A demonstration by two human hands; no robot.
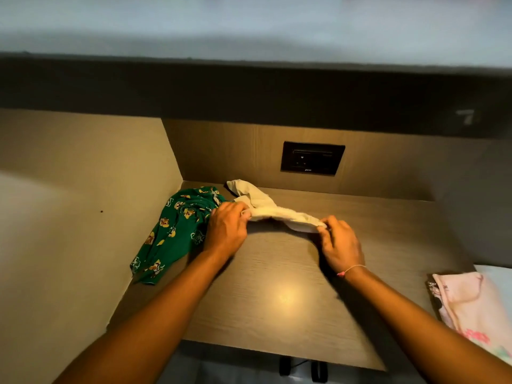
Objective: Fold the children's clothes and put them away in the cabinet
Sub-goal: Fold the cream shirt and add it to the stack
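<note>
A small cream-white garment is stretched between both hands just above the wooden desk, its far end trailing toward the back wall. My left hand pinches its left edge, and my right hand pinches its right edge. A crumpled green garment with cartoon prints lies on the desk at the left, against the side panel, touching my left hand. A pink garment lies at the right edge of the view.
A dark wall socket sits in the back panel behind the desk. A tall wooden side panel closes the left side. A dark shelf edge runs overhead. Below the desk's front edge something dark is partly visible.
</note>
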